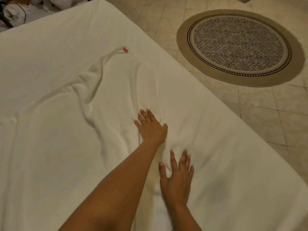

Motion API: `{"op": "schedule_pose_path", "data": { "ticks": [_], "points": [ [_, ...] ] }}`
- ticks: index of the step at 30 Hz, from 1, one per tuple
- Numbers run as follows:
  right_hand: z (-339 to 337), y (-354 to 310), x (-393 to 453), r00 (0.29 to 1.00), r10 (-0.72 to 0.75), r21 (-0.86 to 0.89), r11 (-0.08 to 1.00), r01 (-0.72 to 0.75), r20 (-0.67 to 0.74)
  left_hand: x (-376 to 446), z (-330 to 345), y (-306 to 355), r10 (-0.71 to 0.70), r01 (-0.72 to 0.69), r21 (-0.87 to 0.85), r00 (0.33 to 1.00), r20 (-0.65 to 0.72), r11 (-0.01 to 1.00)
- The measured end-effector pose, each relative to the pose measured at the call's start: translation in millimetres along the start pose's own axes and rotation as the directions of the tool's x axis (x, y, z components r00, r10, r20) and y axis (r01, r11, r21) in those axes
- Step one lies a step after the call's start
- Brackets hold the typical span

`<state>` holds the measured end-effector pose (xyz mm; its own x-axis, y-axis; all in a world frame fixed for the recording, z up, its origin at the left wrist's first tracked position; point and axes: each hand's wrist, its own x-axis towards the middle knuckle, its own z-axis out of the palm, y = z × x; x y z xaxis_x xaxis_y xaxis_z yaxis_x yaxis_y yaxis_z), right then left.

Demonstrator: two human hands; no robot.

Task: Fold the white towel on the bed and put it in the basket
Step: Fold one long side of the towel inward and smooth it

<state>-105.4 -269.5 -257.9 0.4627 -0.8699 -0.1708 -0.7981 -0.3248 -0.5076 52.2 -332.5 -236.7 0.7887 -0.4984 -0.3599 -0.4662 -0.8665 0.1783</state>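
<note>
fingers (172, 160) of both hands lie flat on white towel (75, 114).

The bed (50, 164) carries the white towel (103, 104), spread out and rumpled, a red tag (125, 49) at its far corner. Beside the bed, the tiled floor (266, 117) carries a round rug (240, 47).

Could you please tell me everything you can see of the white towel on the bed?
The white towel looks like soft terry cloth and lies spread, unfolded, on the bed, with long wrinkles running through it. A small red tag sits at its far corner. The left hand and right hand rest flat on it, fingers spread.
</note>
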Motion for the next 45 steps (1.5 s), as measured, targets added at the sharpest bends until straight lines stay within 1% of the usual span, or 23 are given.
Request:
{"op": "schedule_pose_path", "data": {
  "ticks": [3, 5, 7, 9, 10, 12, 13, 14, 16, 17, 20, 22, 24, 27, 28, 29, 31, 33, 35, 36, 38, 41, 45],
  "points": [
    [2, 2, 1, 0.999, -0.009, 0.107, 0.994, 0.013, -0.033, 5, 0, 13, -0.097, 0.097, -0.028, 0.995, -0.002, 0.995],
    [1, 2, 2, 0.999, -0.007, 0.165, 0.986, 0.012, -0.035, 6, 0, 11, -0.088, 0.088, -0.025, 0.996, -0.021, 0.996],
    [2, 0, 1, 0.999, -0.023, 0.193, 0.981, 0.030, -0.037, 4, 0, 3, -0.047, 0.045, -0.066, 0.999, -0.025, 0.997],
    [-1, -4, -2, 0.999, -0.037, 0.215, 0.976, 0.043, -0.031, 0, -6, -8, 0.008, -0.012, -0.206, 1.000, -0.022, 0.979],
    [-3, -7, -4, 1.000, -0.027, 0.230, 0.973, 0.028, -0.010, -2, -12, -14, 0.037, -0.042, -0.311, 0.999, -0.021, 0.949],
    [-9, -11, -8, 1.000, -0.018, 0.243, 0.970, 0.014, 0.017, -6, -26, -32, 0.086, -0.087, -0.513, 0.996, -0.025, 0.854],
    [-12, -14, -12, 0.999, -0.050, 0.234, 0.971, 0.049, -0.001, -9, -35, -43, 0.105, -0.113, -0.555, 0.993, -0.046, 0.824],
    [-15, -19, -17, 0.993, -0.109, 0.214, 0.970, 0.114, -0.037, -13, -44, -54, 0.114, -0.138, -0.558, 0.990, -0.078, 0.818],
    [-17, -33, -30, 0.956, -0.269, 0.157, 0.946, 0.285, -0.115, -21, -62, -80, 0.101, -0.166, -0.529, 0.983, -0.151, 0.832],
    [-18, -42, -37, 0.932, -0.339, 0.134, 0.925, 0.355, -0.124, -25, -68, -94, 0.086, -0.169, -0.519, 0.980, -0.180, 0.838],
    [-10, -74, -67, 0.881, -0.472, 0.095, 0.876, 0.473, -0.030, -37, -83, -147, 0.017, -0.142, -0.510, 0.970, -0.241, 0.849],
    [0, -95, -86, 0.858, -0.509, 0.056, 0.861, 0.506, 0.066, -43, -89, -186, -0.042, -0.085, -0.506, 0.971, -0.234, 0.859],
    [12, -111, -103, 0.838, -0.531, 0.045, 0.847, 0.530, 0.129, -46, -92, -228, -0.108, 0.001, -0.473, 0.974, -0.200, 0.881],
    [29, -121, -118, 0.841, -0.529, 0.064, 0.848, 0.526, 0.112, -51, -91, -281, -0.235, 0.186, -0.392, 0.969, -0.080, 0.901],
    [33, -120, -118, 0.856, -0.506, 0.062, 0.863, 0.502, 0.107, -53, -90, -288, -0.253, 0.219, -0.361, 0.966, -0.050, 0.906],
    [36, -118, -117, 0.874, -0.472, 0.043, 0.881, 0.471, 0.111, -55, -88, -291, -0.250, 0.220, -0.340, 0.967, -0.048, 0.914],
    [49, -110, -115, 0.894, -0.418, -0.031, 0.903, 0.428, 0.163, -56, -81, -288, -0.168, 0.116, -0.326, 0.977, -0.135, 0.938],
    [64, -95, -115, 0.877, -0.410, -0.107, 0.889, 0.446, 0.251, -53, -70, -273, 0.010, -0.057, -0.235, 0.981, -0.194, 0.970],
    [75, -82, -117, 0.855, -0.417, -0.142, 0.868, 0.475, 0.308, -50, -56, -259, 0.218, -0.228, -0.067, 0.968, -0.126, 0.971],
    [77, -79, -117, 0.853, -0.418, -0.143, 0.867, 0.478, 0.314, -50, -48, -253, 0.275, -0.277, -0.017, 0.959, -0.066, 0.961],
    [77, -77, -116, 0.855, -0.418, -0.141, 0.869, 0.475, 0.306, -49, -34, -250, 0.278, -0.278, 0.013, 0.960, 0.013, 0.960],
    [75, -79, -115, 0.856, -0.424, -0.108, 0.876, 0.471, 0.295, -44, -27, -248, 0.268, -0.268, 0.040, 0.963, -0.018, 0.963],
    [73, -89, -97, 0.889, -0.392, 0.013, 0.916, 0.401, 0.237, -30, -38, -240, 0.355, -0.351, 0.094, 0.934, -0.029, 0.931]
  ]
}}
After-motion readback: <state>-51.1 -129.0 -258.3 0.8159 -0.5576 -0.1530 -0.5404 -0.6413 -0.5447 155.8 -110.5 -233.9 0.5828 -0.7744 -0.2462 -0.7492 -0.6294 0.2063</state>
